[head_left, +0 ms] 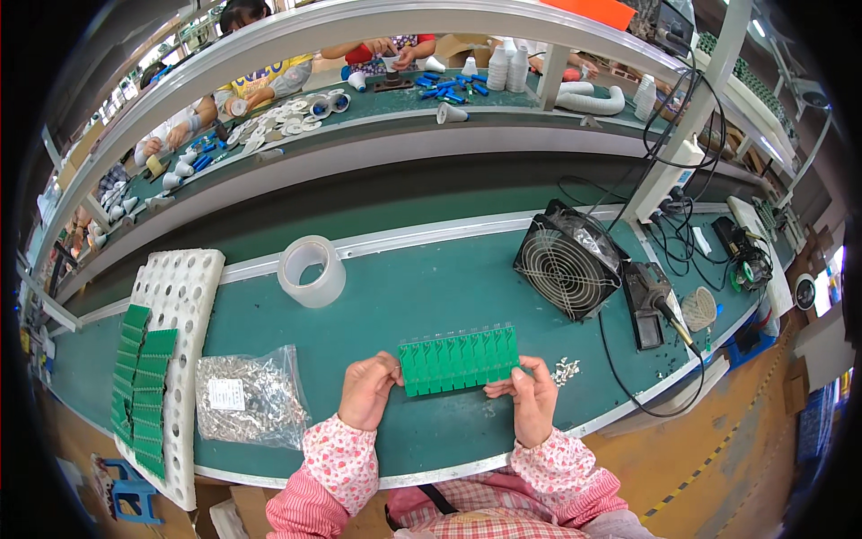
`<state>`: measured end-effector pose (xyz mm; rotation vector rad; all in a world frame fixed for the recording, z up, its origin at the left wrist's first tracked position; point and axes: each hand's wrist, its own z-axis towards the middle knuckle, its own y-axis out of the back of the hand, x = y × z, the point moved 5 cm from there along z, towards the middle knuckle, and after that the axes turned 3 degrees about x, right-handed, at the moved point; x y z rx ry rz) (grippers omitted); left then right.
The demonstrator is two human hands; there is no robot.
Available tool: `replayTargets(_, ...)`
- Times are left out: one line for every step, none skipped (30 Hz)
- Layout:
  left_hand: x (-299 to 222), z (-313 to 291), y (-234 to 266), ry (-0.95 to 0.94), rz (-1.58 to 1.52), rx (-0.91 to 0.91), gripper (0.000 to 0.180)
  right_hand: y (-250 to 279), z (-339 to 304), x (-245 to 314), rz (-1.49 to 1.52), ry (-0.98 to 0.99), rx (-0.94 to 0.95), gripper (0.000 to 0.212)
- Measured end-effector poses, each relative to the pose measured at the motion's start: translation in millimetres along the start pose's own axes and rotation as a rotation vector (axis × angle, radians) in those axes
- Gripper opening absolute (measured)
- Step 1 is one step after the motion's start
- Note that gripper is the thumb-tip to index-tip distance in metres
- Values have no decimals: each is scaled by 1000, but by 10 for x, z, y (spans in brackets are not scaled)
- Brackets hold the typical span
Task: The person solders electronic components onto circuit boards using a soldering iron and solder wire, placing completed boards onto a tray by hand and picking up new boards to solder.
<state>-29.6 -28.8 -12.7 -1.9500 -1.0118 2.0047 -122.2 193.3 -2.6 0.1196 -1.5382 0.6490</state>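
A green circuit board panel (460, 361), scored into several narrow strips with fine pins along its far edge, is held up just over the bench by both my hands. My left hand (370, 392) pinches its left end between thumb and fingers. At its lower right corner my right hand (528, 395) grips with thumb and fingertips. Small metal parts (565, 371) lie in a loose pile just right of my right hand. To the left sits a clear plastic bag (251, 400) full of small metal parts with a white label.
More green board panels (148, 395) lie on a white perforated foam tray (184, 278) at left. A tape roll (312, 272) stands behind the bag. At right are a black fan (567, 268), a soldering iron (669, 312) in its holder and trailing cables. Co-workers sit across the bench.
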Motion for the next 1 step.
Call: replayTargets(9,-1,27,-5,81,37,26,-1,1,0,6,-1,4,24)
